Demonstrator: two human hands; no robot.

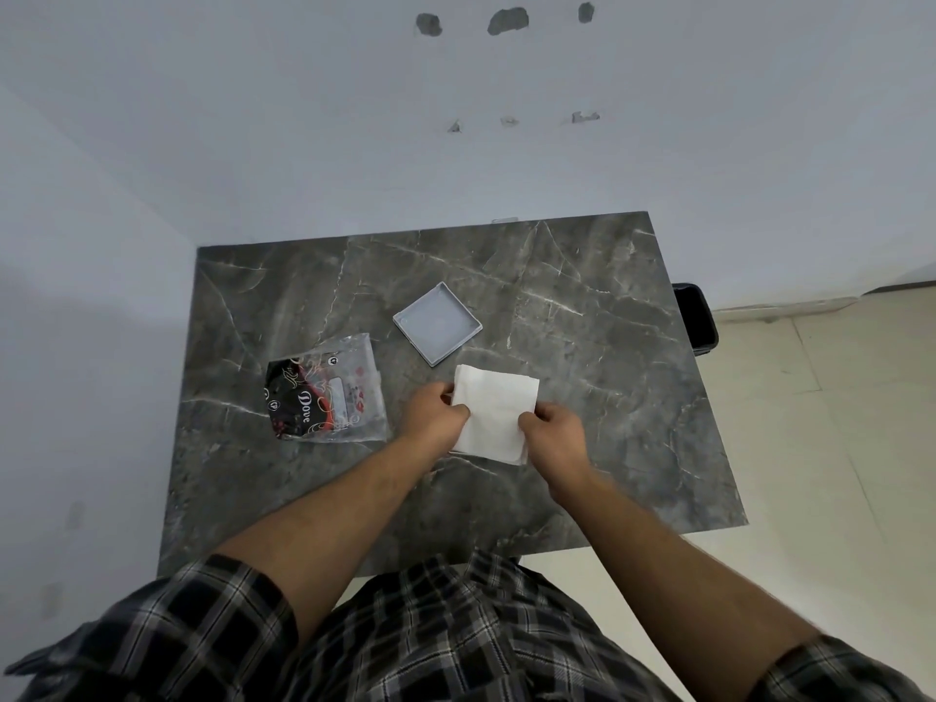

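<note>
Here, head view only. The left grip (438, 412) pinched the left edge of the white paper napkin (499, 405), thumb and fingers curled on it. The right grip (554, 433) pinched the right edge the same way. The napkin sat between the two grips, low over the table (608, 347). Whether its near corner rested on the stone could not be told. It looked folded, several layers thick.

Risks, as judged:
- **Tear:** paper that thin would likely tear if the two grips pulled against each other rather than moved together.
- **Skewed fold:** an uneven pull from one grip would skew the fold and leave the edges mismatched.
- **Slip:** the polished marble looked slick, so a released napkin could slide or spring open.

Just beyond the grips, apart from the napkin's far edge, lay a shallow square plastic tray (436, 322); a forward sweep could knock it. To the left of the left grip, near but not touching, lay an opened Dove packet (324, 392); a wrist drifting left could drag it. A black bin (696, 319) stood well off to the right of the right grip, past the table edge.
</note>
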